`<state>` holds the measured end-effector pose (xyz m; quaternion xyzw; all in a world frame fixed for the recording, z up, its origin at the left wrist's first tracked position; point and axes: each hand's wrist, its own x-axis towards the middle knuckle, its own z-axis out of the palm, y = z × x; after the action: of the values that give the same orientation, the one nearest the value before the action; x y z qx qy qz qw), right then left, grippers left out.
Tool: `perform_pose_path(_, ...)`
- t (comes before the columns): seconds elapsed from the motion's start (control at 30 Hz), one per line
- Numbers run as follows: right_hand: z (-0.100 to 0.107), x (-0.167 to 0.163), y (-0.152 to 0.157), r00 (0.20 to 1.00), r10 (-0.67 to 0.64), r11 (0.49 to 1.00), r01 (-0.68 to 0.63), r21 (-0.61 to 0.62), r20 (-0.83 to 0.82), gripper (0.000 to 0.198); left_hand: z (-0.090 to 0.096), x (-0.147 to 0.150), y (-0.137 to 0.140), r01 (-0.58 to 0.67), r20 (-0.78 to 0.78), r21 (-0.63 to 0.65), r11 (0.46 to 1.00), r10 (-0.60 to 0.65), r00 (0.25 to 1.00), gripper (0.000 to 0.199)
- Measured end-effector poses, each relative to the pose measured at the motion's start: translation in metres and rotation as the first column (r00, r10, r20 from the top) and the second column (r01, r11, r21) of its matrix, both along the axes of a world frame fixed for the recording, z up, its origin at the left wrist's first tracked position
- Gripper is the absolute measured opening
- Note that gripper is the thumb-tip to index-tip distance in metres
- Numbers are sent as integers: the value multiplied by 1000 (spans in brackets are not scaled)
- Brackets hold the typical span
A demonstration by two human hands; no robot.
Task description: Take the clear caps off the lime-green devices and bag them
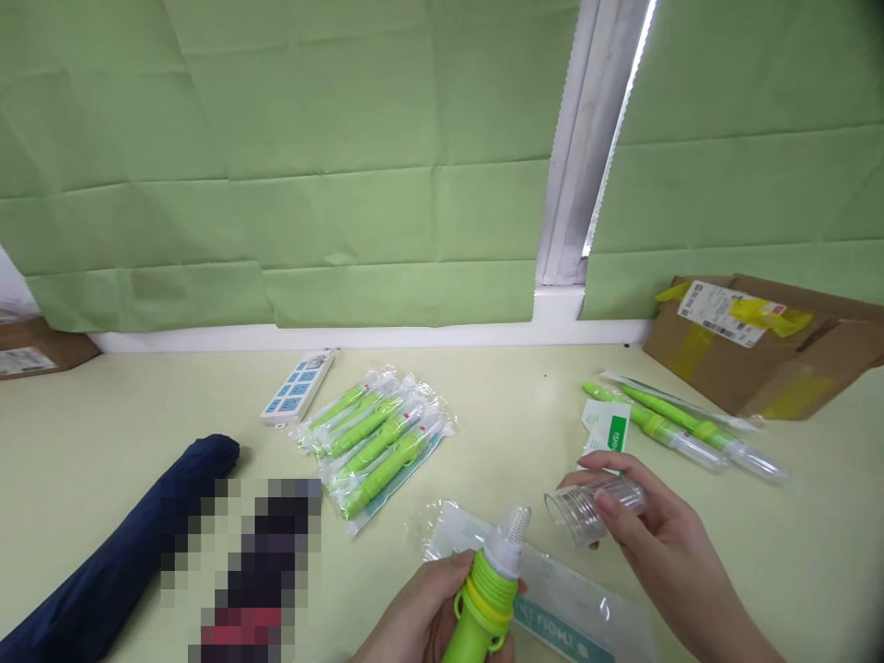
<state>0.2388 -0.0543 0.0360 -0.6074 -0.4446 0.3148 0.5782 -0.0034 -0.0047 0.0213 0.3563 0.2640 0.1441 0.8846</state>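
Gripped low at six o'clock, the green brush (492, 589) stood upright in the left hand (421, 617) — white bristle tip bare. At three o'clock of it, the right hand (649, 534) pinched the clear cap (587, 511), mouth facing the tip, just apart. An empty wrapper (573, 608) lay beneath; packaged brushes (377, 442) sat at eleven o'clock on the table (103, 424).

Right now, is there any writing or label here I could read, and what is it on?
Plastic wrapper under the hands: teal strip with upside-down letters, too unclear to quote.
Cardboard box: shipping label, print too small.
Power strip: blue marks, unreadable.
Green-and-white card: blurred.
Nothing reads clearly.
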Motion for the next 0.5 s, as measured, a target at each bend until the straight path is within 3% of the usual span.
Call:
perform_pose_path(0.2,0,0,1,1000,-3,1000,4,-24,30,39,-7,0,4,16,108,-31,999,-12,994,59)
perform_pose_path(0.37,-2,2,0,1000,3,1000,-2,-13,29,36,6,-3,7,73,38,46,996,-75,996,60)
perform_pose_path(0.5,-2,1,0,994,70,997,-67,35,-88,29,10,-1,5,57,55,141,988,-65,996,51)
